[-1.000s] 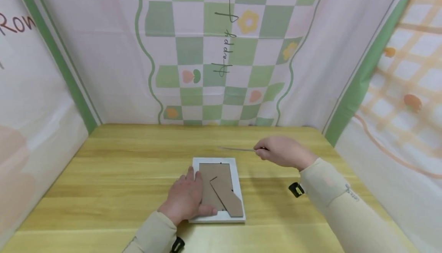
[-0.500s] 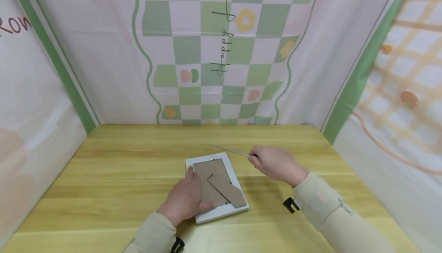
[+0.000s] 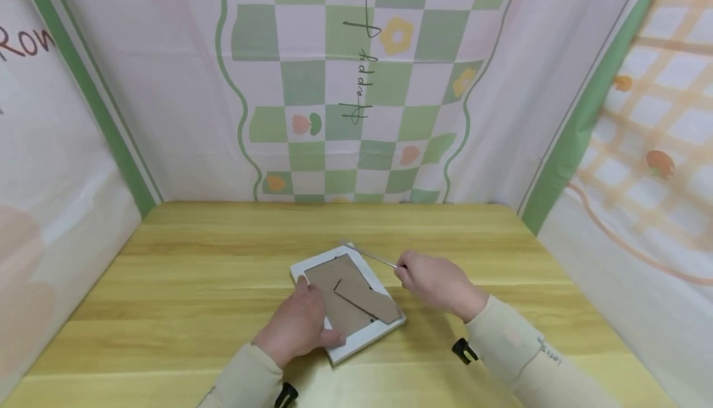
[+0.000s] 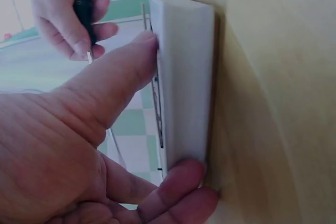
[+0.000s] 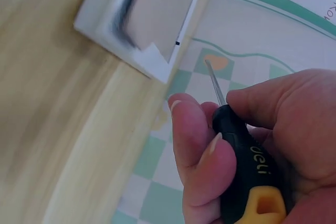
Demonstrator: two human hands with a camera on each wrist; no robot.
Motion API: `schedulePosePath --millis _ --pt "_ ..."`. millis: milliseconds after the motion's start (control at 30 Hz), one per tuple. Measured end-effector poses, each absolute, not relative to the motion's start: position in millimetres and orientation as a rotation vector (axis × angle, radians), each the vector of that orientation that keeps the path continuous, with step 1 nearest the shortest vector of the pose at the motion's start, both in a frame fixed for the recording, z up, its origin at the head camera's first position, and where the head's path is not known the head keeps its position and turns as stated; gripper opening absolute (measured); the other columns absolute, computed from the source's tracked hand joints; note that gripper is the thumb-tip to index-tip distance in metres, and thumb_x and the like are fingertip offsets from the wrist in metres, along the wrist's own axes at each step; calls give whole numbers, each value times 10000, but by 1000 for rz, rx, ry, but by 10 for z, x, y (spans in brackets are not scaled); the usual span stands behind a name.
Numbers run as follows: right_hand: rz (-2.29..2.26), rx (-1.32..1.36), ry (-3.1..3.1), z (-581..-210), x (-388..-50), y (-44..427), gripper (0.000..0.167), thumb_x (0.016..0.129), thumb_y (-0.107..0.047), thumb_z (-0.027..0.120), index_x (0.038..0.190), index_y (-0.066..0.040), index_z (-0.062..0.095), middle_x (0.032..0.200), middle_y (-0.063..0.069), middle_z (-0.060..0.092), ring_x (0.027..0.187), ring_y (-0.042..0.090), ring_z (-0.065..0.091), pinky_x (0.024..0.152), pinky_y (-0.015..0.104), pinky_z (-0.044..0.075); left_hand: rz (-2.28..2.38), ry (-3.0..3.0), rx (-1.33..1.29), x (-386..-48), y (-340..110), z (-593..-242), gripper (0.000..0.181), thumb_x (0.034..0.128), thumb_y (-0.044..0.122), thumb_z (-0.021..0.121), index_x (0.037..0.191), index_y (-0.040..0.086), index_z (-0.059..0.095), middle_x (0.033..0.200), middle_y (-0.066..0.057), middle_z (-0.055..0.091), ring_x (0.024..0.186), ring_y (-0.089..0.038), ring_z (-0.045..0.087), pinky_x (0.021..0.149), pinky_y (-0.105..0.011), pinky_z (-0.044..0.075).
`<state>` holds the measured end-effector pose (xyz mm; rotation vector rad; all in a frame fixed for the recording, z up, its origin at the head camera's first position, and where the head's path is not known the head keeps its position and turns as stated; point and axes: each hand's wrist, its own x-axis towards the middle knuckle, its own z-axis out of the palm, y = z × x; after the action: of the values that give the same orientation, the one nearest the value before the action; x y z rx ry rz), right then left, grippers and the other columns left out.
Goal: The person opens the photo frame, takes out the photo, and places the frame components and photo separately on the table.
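Your left hand (image 3: pixel 298 324) gripped the left side of the white photo frame (image 3: pixel 345 318), which lay back-up and angled on the wood-grain table (image 3: pixel 167 284), while your right hand (image 3: pixel 437 281) grasped the black-and-yellow Deli screwdriver (image 5: pixel 239 142), shaft pointing left near the frame's far corner.

place: curtained-off workspace; wood-grain tabletop (image 3: pixel 184 284); patterned curtains (image 3: pixel 303 83) on three sides; wider setting cannot be told

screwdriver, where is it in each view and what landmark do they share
Head: screwdriver shaft at lower centre, handle mostly hidden.
Left wrist: screwdriver handle at upper left.
Right wrist: screwdriver right of centre, tip pointing up.
Shared landmark: the white frame.
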<state>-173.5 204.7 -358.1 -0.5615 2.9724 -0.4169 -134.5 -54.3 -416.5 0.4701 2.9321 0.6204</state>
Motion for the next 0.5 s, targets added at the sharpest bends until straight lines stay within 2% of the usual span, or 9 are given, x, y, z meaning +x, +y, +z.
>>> schedulePosePath --millis 133,267,400,500 --pt "-436 -539 2977 -3626 -1721 2020 185 1073 -219 533 1062 -91 667 788 -80 624 677 97 557 666 337 508 681 2887 459 -1344 -549 -4127 874 598 405 1004 1101 -194 614 1466 -557 299 972 -493 681 905 -519 599" --pt "-445 -505 2987 -3666 -1710 2003 181 1071 -211 520 1068 -93 657 800 -67 622 713 109 578 713 380 544 693 2882 496 -1345 -551 -4092 756 501 254 1037 1019 -120 633 1421 -571 340 940 -497 678 895 -538 596" --pt "-457 -476 2987 -3712 -1704 1990 209 1078 -207 485 1080 -85 656 866 -44 660 768 113 607 792 426 579 667 2931 558 -1332 -560 -4071 500 535 146 996 783 10 583 1343 -534 470 1006 -570 665 896 -548 595" --pt "-464 -463 2991 -3737 -1702 1981 228 1081 -199 466 1076 -76 658 899 -26 681 771 112 611 802 424 585 611 2984 578 -1329 -561 -4073 453 579 129 963 705 62 534 1274 -506 546 1023 -578 667 842 -544 608"
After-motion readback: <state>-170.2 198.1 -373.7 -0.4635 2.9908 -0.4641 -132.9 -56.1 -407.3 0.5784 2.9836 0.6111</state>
